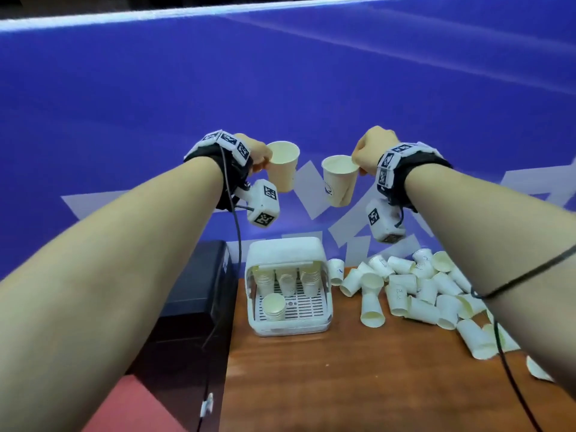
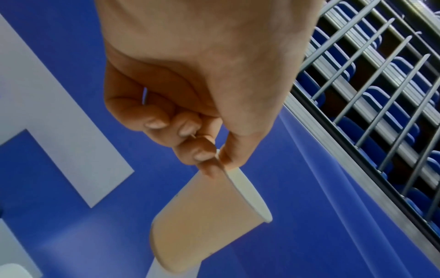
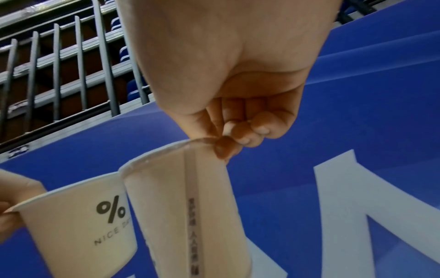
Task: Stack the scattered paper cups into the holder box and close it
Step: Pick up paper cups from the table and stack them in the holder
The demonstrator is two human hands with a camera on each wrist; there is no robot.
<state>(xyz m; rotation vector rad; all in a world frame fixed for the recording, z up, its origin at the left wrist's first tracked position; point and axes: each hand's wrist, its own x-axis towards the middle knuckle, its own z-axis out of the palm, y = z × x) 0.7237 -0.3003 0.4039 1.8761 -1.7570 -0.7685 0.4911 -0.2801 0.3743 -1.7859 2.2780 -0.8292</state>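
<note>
So both hands are up in the air, well above the table, each with one paper cup. The left hand (image 1: 259, 152) pinches its plain cup (image 1: 283, 166) right at the rim, thumb inside the lip and a fingertip on the outer wall, other fingers curled in. The right hand (image 1: 372, 151) does the same with the printed cup (image 1: 338, 179), rim squeezed between thumb and forefinger. The two cups sit just beside each other, mouths up and a bit tilted; from the right wrist view they look close to touching, can't tell if they actually do.

Handling-wise, I'd say these things weigh nothing and the walls are thin, so they'll dent if you squeeze mid-body. The rolled rim is the stiff part, so a rim pinch makes sense, and it leaves the tapered base free to drop into the next cup.

The holder box (image 1: 324, 294) sits near the table's back left corner, lid (image 1: 285, 249) flipped up, with a few short stacks already inside. The big pile of loose cups (image 1: 417, 291) is sprawled along the right side of the table (image 1: 358, 385), so plenty left to go.
</note>
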